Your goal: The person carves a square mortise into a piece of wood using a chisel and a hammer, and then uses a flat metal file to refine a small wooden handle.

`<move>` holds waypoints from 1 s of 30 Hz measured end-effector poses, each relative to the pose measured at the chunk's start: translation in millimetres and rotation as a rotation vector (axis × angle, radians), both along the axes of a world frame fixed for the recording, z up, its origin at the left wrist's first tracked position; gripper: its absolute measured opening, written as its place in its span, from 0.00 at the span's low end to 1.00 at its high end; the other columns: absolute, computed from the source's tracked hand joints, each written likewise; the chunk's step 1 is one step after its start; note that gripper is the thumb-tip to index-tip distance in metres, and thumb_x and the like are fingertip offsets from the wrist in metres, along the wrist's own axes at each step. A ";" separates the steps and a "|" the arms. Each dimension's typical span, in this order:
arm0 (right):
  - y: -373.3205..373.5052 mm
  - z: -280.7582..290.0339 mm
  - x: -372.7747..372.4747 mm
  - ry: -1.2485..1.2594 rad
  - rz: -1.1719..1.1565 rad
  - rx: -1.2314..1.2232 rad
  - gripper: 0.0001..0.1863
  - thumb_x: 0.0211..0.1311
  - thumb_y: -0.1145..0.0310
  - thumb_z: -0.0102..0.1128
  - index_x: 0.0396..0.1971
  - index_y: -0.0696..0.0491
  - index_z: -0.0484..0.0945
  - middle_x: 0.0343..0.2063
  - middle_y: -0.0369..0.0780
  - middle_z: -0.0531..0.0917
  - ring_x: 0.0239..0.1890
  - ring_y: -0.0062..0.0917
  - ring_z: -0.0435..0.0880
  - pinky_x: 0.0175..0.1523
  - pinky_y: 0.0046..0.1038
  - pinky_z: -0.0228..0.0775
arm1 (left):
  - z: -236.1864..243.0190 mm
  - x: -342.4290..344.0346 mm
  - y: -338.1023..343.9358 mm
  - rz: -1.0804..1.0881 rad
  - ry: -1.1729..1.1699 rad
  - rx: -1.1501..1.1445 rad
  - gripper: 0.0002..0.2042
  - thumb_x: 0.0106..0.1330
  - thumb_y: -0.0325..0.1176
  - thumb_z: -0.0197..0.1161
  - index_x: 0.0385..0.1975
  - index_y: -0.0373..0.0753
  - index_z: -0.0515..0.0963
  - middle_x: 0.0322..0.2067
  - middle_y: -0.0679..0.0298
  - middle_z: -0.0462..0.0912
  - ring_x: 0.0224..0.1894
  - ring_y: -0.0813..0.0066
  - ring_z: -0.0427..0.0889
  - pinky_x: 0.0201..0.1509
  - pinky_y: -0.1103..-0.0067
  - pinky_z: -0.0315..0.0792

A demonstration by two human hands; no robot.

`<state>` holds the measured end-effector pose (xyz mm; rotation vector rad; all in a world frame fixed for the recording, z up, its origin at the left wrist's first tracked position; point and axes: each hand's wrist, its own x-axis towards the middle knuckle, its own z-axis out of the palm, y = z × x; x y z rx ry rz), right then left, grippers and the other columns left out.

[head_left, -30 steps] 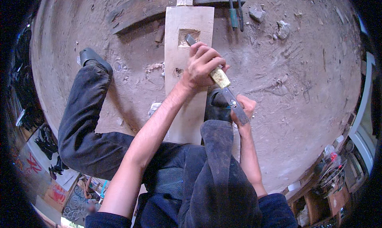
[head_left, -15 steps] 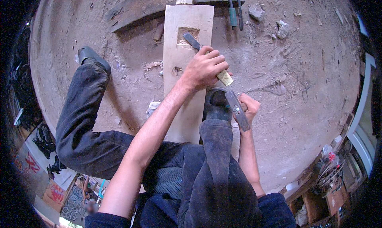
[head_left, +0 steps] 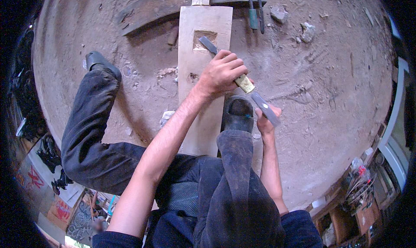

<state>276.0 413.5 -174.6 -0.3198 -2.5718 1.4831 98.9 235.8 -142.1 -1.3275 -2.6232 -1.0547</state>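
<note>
A pale wooden board [head_left: 190, 61] runs lengthwise in front of me, with a square recess [head_left: 209, 33] cut near its far end. My left hand [head_left: 222, 73] is closed around a chisel [head_left: 245, 83] with a yellowish handle. The chisel is tilted, its flat metal blade reaching into the recess and its handle end pointing to the lower right. To the right of the board, my right hand [head_left: 264, 125] grips a hammer [head_left: 264, 107]. The hammer's grey metal head is close to the butt of the chisel handle; its own handle is mostly hidden behind the head and fingers.
My shod right foot [head_left: 237, 111] rests on the board's right side. A dark curved timber [head_left: 151, 9] lies across the far end, with green-handled pincers [head_left: 253, 20] by it. Stones [head_left: 279, 14] lie on the dirt floor. Scrap and boxes [head_left: 359, 191] stand at the right.
My right hand and the hammer have moved slightly up and away from me, bringing the head close to the chisel's butt. My left hand and the chisel have hardly moved.
</note>
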 end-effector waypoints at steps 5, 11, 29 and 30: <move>4.0 -4.4 2.4 -0.134 -0.018 -0.182 0.05 0.46 0.76 0.59 0.17 0.61 0.75 0.13 0.43 0.74 0.14 0.37 0.73 0.24 0.29 0.65 | 0.7 0.2 2.0 0.020 0.011 0.058 0.14 0.50 0.44 0.73 0.25 0.44 0.76 0.24 0.69 0.74 0.33 0.70 0.76 0.47 0.72 0.67; 8.2 0.8 -5.1 -0.031 0.041 -0.016 0.13 0.48 0.66 0.65 0.14 0.58 0.73 0.12 0.42 0.72 0.13 0.36 0.73 0.20 0.33 0.60 | 4.5 1.6 0.9 0.104 0.009 0.069 0.12 0.52 0.41 0.72 0.28 0.44 0.78 0.26 0.69 0.74 0.35 0.69 0.75 0.50 0.73 0.66; 11.8 4.1 -11.7 0.107 -0.004 0.072 0.13 0.50 0.70 0.61 0.14 0.57 0.68 0.13 0.40 0.68 0.14 0.30 0.69 0.21 0.31 0.56 | -0.3 9.6 -10.4 -0.044 0.030 0.035 0.15 0.49 0.33 0.67 0.39 0.44 0.78 0.32 0.69 0.76 0.39 0.71 0.77 0.46 0.73 0.71; 9.5 2.1 -11.7 0.117 -0.031 0.054 0.18 0.53 0.65 0.59 0.12 0.57 0.64 0.11 0.40 0.62 0.12 0.29 0.64 0.19 0.31 0.51 | -0.4 8.3 -9.3 -0.044 0.030 0.035 0.15 0.49 0.33 0.67 0.39 0.44 0.78 0.32 0.69 0.76 0.39 0.71 0.77 0.46 0.73 0.71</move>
